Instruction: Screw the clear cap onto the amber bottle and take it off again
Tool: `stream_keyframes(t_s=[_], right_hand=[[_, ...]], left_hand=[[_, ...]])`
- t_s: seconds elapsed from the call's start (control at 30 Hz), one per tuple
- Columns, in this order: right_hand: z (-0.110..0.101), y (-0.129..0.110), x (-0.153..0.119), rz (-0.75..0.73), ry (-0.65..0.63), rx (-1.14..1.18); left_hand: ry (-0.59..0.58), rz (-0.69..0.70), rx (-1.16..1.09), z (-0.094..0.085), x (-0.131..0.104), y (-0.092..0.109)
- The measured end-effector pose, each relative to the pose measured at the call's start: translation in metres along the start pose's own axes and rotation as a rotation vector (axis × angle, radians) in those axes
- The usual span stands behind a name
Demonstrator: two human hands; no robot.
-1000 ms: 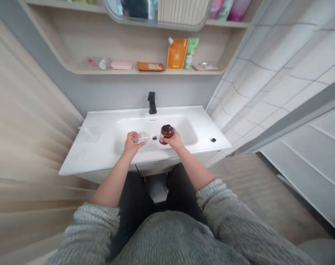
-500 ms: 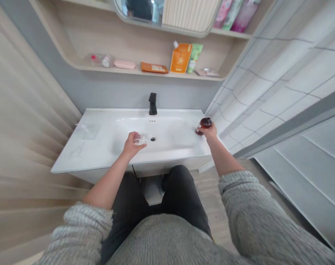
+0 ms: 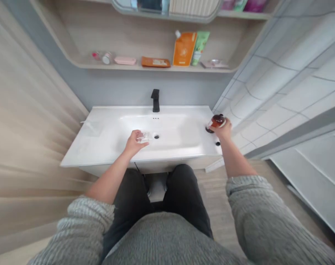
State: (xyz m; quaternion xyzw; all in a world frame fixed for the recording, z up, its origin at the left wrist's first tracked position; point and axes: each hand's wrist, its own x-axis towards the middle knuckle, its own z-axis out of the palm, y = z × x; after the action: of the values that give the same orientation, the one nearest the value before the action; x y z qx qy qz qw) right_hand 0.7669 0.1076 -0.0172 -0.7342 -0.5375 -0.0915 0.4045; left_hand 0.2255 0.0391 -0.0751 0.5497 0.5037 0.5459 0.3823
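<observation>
In the head view, my left hand (image 3: 134, 143) is over the white sink basin, left of the drain. Its thumb and fingers curl around a small clear container (image 3: 145, 137), see-through enough that its exact shape is hard to make out. Over at the right end of the counter, my right hand (image 3: 224, 130) grips a dark amber bottle (image 3: 217, 120) with a pale label. The bottle leans with its top toward the right, and my fingers hide part of it. Close to my right wrist, a small round black cap (image 3: 217, 143) lies on the countertop.
A black faucet (image 3: 155, 100) rises behind the basin (image 3: 181, 132). Above it, a shelf (image 3: 123, 68) carries an orange pouch (image 3: 184, 49), a green tube (image 3: 201, 48), a flat orange packet (image 3: 155, 62), a pink case (image 3: 125, 60) and small bottles. A beige curtain (image 3: 31, 121) hangs at left; tiled wall stands at right.
The view has shifted slightly. My right hand and the amber bottle have moved a little to the right, and the black cap now shows by my wrist. My left hand keeps its hold.
</observation>
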Motion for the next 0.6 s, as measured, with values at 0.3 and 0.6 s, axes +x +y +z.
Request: stream_keyframes(t_s=[0.3, 0.6], right_hand=[[0.024, -0.158, -0.150, -0.392, -0.577, 0.517], [0.105, -0.250, -0.191, -0.047, -0.992, 0.925]], left_hand=[[-0.009, 0.013, -0.041, -0.003, -0.003, 0.004], [-0.077, 0.035, 0.011, -0.003, -0.004, 0.012]])
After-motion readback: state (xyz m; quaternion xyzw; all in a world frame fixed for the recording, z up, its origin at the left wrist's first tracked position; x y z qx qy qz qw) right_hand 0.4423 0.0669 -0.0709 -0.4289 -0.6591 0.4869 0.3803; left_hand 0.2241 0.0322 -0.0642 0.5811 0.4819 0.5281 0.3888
